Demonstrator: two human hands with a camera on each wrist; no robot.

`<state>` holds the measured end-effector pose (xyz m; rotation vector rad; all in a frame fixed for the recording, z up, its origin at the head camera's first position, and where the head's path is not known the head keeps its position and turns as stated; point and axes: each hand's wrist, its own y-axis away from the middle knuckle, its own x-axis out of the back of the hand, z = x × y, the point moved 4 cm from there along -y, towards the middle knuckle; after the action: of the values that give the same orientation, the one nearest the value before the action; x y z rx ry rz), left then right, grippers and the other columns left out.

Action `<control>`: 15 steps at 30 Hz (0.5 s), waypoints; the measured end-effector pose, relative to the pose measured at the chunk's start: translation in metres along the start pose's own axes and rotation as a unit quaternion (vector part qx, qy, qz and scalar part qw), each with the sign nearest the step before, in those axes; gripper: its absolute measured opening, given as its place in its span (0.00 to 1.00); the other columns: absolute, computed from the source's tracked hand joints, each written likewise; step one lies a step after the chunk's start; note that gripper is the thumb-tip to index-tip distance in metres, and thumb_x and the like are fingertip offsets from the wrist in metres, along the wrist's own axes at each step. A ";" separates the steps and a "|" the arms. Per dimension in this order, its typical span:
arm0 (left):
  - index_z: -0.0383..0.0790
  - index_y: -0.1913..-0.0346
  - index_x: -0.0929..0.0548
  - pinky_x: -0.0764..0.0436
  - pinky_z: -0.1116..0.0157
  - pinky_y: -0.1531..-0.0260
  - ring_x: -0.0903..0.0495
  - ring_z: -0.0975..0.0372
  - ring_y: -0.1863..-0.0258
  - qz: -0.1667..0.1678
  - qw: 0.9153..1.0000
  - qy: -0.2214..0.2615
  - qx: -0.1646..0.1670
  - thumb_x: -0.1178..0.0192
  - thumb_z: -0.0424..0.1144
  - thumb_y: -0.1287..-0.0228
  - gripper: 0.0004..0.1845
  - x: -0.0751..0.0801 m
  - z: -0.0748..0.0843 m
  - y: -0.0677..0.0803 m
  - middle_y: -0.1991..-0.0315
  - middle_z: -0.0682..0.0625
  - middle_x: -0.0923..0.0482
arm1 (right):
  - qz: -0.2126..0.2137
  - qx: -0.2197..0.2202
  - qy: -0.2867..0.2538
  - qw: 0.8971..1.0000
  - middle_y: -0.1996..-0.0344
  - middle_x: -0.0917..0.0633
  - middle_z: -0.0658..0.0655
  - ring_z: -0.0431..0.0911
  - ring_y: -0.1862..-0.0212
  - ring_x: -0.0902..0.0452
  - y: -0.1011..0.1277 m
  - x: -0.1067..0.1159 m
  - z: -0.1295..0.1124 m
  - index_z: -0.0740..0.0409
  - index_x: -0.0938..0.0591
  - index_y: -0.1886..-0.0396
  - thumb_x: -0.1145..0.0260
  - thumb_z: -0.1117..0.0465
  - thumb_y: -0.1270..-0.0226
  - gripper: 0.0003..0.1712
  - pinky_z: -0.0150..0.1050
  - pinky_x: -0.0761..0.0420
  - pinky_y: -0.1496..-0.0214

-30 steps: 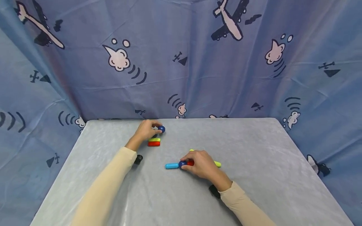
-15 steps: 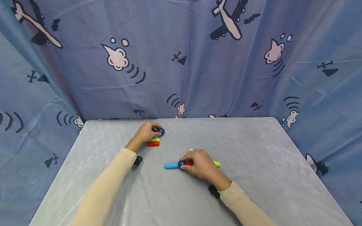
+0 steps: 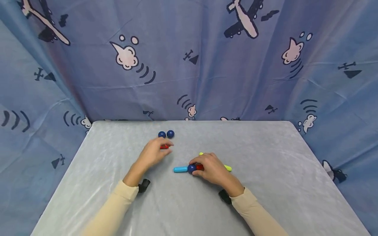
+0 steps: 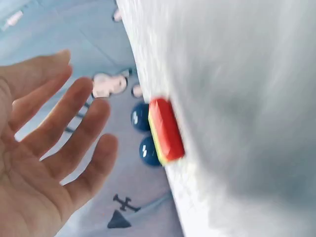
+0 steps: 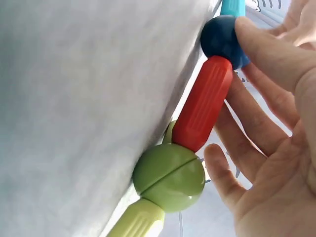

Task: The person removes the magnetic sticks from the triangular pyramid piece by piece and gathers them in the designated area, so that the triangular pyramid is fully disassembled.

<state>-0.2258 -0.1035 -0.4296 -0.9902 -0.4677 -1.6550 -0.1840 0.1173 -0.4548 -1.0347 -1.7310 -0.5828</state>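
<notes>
My left hand is in the air, fingers spread and holding nothing, in front of two blue balls side by side near the table's back edge. Beside those balls lies a red stick with a yellow-green stick along it. My right hand pinches a dark blue ball between thumb and fingers. That ball joins a light blue stick to another red stick. The red stick's other end meets a green ball, from which a yellow-green stick runs on.
The pieces lie on a table covered in pale grey cloth. A blue curtain printed with planes hangs behind it and at both sides. Each wrist carries a small black camera.
The left hand has let go of a blue ball, leaving it beside another, and has drawn back toward the person. The right hand keeps its grip on the joined pieces.
</notes>
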 end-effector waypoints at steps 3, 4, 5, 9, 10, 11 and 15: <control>0.45 0.53 0.11 0.18 0.57 0.55 0.16 0.57 0.56 -0.044 0.999 0.003 -0.004 0.30 0.37 0.40 0.12 -0.015 0.009 0.023 0.56 0.52 0.13 | -0.002 0.014 0.003 1.000 0.55 0.11 0.47 0.44 0.51 0.17 -0.002 0.000 -0.003 0.47 0.12 0.51 0.22 0.52 0.44 0.20 0.50 0.26 0.42; 0.45 0.53 0.11 0.18 0.57 0.56 0.16 0.58 0.57 -0.055 0.998 0.004 -0.007 0.29 0.37 0.40 0.12 -0.019 0.011 0.029 0.56 0.52 0.13 | -0.002 0.018 0.004 1.000 0.55 0.11 0.47 0.44 0.51 0.17 -0.002 -0.001 -0.004 0.47 0.12 0.51 0.22 0.51 0.44 0.20 0.50 0.26 0.42; 0.46 0.53 0.11 0.19 0.58 0.57 0.16 0.58 0.57 -0.065 0.998 0.006 -0.005 0.29 0.37 0.40 0.12 -0.022 0.013 0.035 0.57 0.53 0.13 | -0.002 0.021 0.006 1.000 0.55 0.11 0.47 0.43 0.51 0.16 -0.002 -0.001 -0.005 0.47 0.12 0.51 0.23 0.51 0.44 0.20 0.51 0.25 0.42; 0.47 0.55 0.11 0.20 0.63 0.61 0.17 0.61 0.61 -0.076 0.997 0.002 -0.022 0.28 0.38 0.41 0.11 -0.030 0.019 0.050 0.60 0.55 0.14 | 0.009 0.032 0.012 0.999 0.57 0.10 0.46 0.42 0.53 0.16 -0.003 -0.004 -0.010 0.47 0.12 0.53 0.22 0.50 0.44 0.19 0.50 0.24 0.42; 0.47 0.56 0.10 0.21 0.65 0.63 0.18 0.61 0.63 -0.075 0.997 -0.004 -0.028 0.28 0.38 0.42 0.10 -0.030 0.020 0.052 0.61 0.55 0.14 | 0.013 0.035 0.012 0.999 0.57 0.10 0.45 0.42 0.53 0.16 -0.003 -0.004 -0.012 0.47 0.12 0.53 0.22 0.50 0.44 0.19 0.50 0.24 0.42; 0.47 0.56 0.10 0.22 0.66 0.64 0.19 0.62 0.64 -0.074 0.997 -0.011 -0.032 0.28 0.37 0.42 0.10 -0.031 0.020 0.054 0.62 0.55 0.14 | 0.016 0.038 0.011 0.999 0.58 0.10 0.45 0.41 0.54 0.16 -0.003 -0.005 -0.013 0.47 0.12 0.54 0.22 0.50 0.45 0.19 0.50 0.23 0.43; 0.47 0.58 0.10 0.26 0.69 0.69 0.23 0.64 0.69 -0.071 0.996 -0.035 -0.041 0.27 0.36 0.43 0.10 -0.032 0.020 0.058 0.64 0.56 0.16 | 0.024 0.049 0.010 0.998 0.60 0.10 0.45 0.41 0.56 0.16 -0.002 -0.008 -0.020 0.47 0.11 0.55 0.22 0.50 0.46 0.18 0.49 0.23 0.45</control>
<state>-0.1631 -0.0883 -0.4545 -1.0983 -0.5308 -1.7824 -0.1745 0.0983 -0.4545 -0.9957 -1.6949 -0.4709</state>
